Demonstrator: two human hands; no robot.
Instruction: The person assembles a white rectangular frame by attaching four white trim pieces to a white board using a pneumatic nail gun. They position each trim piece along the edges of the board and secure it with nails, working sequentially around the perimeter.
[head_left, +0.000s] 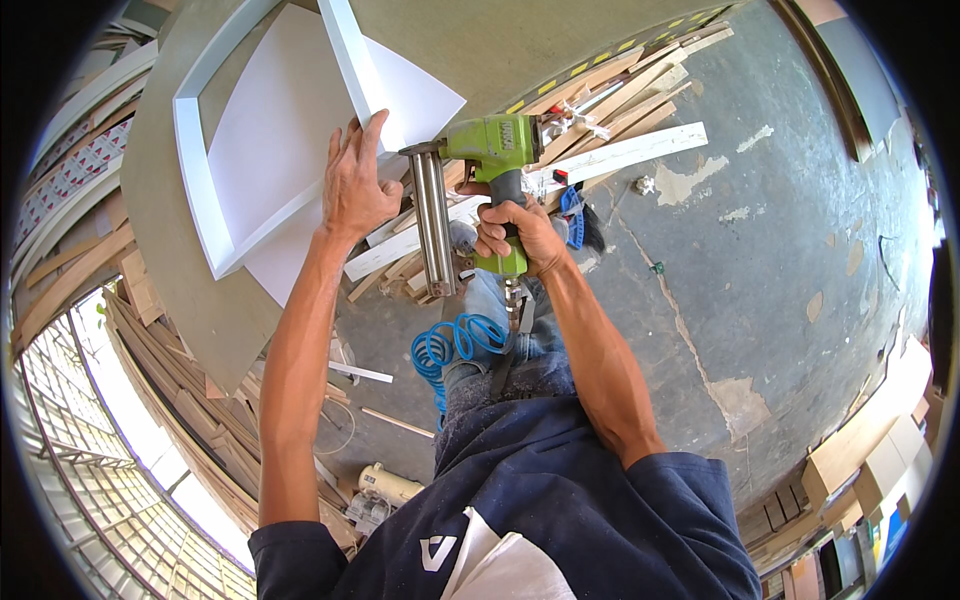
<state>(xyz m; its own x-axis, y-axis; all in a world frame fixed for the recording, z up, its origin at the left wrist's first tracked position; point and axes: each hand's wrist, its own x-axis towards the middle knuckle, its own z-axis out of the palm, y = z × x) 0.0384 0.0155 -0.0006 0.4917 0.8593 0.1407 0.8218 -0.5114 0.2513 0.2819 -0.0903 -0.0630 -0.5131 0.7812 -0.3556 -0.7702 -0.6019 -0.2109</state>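
Observation:
My left hand grips the near right corner of a white frame with slightly curved sides. Its fingers reach up over the corner, partly hiding how they close. Beneath the frame lies a white sheet with a curved edge. My right hand is wrapped round the black handle of a green nail gun. The gun's nose points left and sits at the frame's corner, just right of my left fingers. Its long silver magazine hangs down toward me. From below the grip, a blue coiled air hose hangs beside my legs.
The frame rests on a greenish-grey worktable. Loose planks and offcuts lie on the concrete floor beyond the gun. Stacked timber lines the left, and a cream-coloured tank stands near my left elbow.

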